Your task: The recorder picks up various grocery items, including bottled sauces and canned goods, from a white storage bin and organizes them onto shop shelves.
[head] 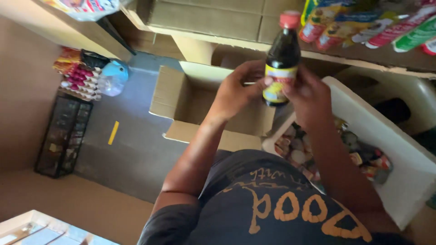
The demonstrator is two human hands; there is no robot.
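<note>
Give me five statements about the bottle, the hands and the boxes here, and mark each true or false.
1. Both the left hand and the right hand grip the dark bottle. True.
2. The bottle lies on its side on the floor. False: it is held upright in the air.
3. The bottle has a green cap. False: the cap is red.
4. An open cardboard box sits below the hands. True.
5. The white bin on the right holds nothing. False: small packed items fill it.
</note>
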